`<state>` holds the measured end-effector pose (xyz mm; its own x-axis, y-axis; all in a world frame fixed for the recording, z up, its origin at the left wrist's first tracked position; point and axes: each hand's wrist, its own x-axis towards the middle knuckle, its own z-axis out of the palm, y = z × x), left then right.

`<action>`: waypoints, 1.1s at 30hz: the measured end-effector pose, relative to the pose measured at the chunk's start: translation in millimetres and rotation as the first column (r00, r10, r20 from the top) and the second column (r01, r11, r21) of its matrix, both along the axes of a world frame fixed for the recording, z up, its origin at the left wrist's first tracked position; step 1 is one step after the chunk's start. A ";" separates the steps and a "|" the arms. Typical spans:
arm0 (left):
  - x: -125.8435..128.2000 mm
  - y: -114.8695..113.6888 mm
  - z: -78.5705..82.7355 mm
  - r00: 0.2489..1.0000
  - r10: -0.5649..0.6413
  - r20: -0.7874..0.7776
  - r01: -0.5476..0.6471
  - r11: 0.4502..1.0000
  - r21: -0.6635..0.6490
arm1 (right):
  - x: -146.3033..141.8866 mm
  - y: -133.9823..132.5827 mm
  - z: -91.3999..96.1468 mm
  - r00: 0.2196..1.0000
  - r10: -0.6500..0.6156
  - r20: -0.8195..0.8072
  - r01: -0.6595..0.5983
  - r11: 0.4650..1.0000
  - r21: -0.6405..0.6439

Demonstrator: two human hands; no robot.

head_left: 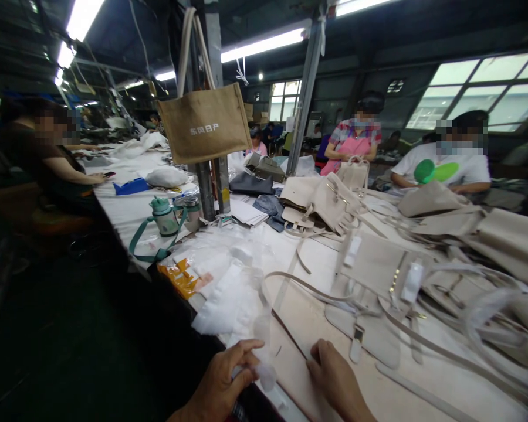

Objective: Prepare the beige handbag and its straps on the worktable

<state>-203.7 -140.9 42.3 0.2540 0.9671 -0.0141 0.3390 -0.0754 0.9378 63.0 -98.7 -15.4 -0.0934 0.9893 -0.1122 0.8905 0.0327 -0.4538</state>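
Note:
At the near table edge, my left hand [224, 378] is closed, with thumb and fingers pinching a strip of translucent white wrapping film [267, 375]. To its right, my right hand [337, 375] is closed on the end of a narrow beige strap [289, 329], whose dark edge faces up. That strap curves back toward a beige handbag [374, 266] lying on the table, with a gold chain and white wrapping on its fittings. Just beyond my right hand lies a beige flap with a metal buckle [357, 335]. Crumpled white packing sheets [229, 299] lie beyond my left hand.
More beige bags [321, 199] are piled along the white table [308, 310]. A green bottle [163, 217] with a strap stands at the left edge. A tan tote [206, 123] hangs on a metal post [223, 181]. Several people work around the tables.

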 end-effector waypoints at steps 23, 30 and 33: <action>7.7 -7.8 5.5 0.999 0.035 0.025 -0.035 0.999 -0.028 | -52.3 -47.7 103.2 0.193 -0.270 -0.943 0.328 0.924 -0.198; 15.0 -10.6 11.6 0.999 0.028 0.019 -0.028 0.999 -0.017 | -61.4 -55.0 97.9 0.158 -0.280 -0.947 0.359 0.910 -0.209; 17.3 -8.1 10.7 0.998 0.060 0.023 -0.060 0.998 -0.018 | -61.9 -58.1 93.1 0.098 -0.300 -0.949 0.333 0.909 -0.253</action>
